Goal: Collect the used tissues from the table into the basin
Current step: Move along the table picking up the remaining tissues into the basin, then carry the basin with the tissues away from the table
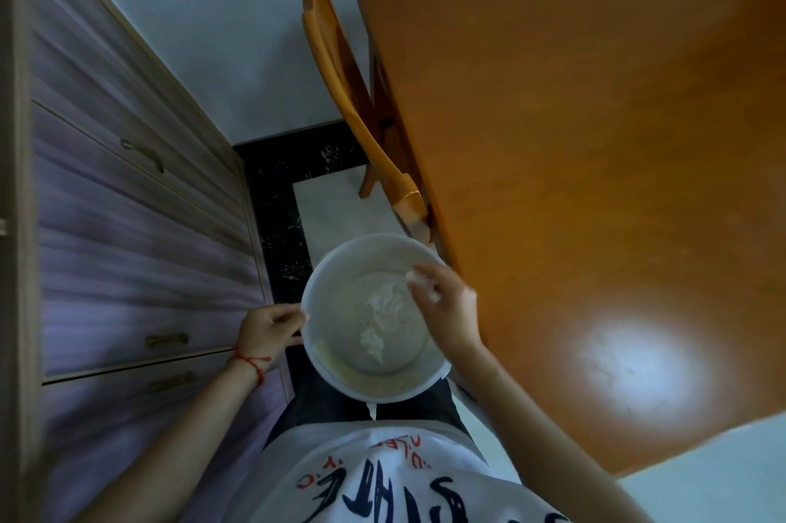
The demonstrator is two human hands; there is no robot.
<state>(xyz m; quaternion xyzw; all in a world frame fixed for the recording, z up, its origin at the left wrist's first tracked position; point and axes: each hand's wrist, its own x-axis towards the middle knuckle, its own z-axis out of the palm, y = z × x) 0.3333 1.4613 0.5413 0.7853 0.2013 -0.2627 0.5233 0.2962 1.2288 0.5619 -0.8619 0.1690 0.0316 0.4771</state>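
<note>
Looking down from the head cam: the left hand [266,329] has its fingers [289,320] curled shut on the left rim of a white basin [336,267], holding it up in front of the body, just off the near-left corner of the orange wooden counter [574,182]. The right hand [444,305] hangs over the basin's right side, fingers pinched around a small crumpled tissue [416,278] that's a bit blurry. Two more wadded tissues already lie in the bottom of the basin, a bigger one [389,303] near the middle and a smaller one [372,344] closer to the body. A wooden chair [340,71] is tucked against the counter's far-left edge, and a purple drawer cabinet [127,246] runs down the left side.
</note>
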